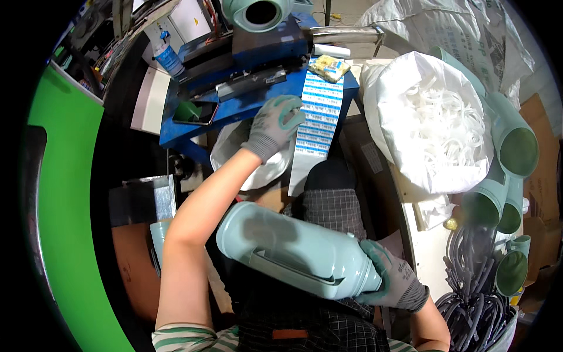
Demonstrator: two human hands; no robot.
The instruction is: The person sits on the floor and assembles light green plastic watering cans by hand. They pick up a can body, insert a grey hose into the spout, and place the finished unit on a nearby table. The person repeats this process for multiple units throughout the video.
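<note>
A pale green plastic thermos flask point(287, 249) with a long side handle lies tilted across my lap. Its narrow end points right, and my right hand point(394, 277), in a grey and green glove, is wrapped round that end. My left hand point(274, 124), gloved alike, reaches forward over the near edge of the blue bench. Its curled finger and thumb pinch at the left edge of a long strip of blue and white labels point(321, 100). Whether a single label has come loose between the fingertips is hidden. The strip hangs down over the bench edge towards my knee.
On the blue bench point(234, 111) lie a phone point(196, 113) and a yellowish packet point(329, 67); a water bottle point(168, 57) stands behind. To the right are a white sack of translucent rings point(448, 126), more green flask casings point(516, 141) and grey strips point(469, 293). A white bag point(264, 173) hangs below the bench.
</note>
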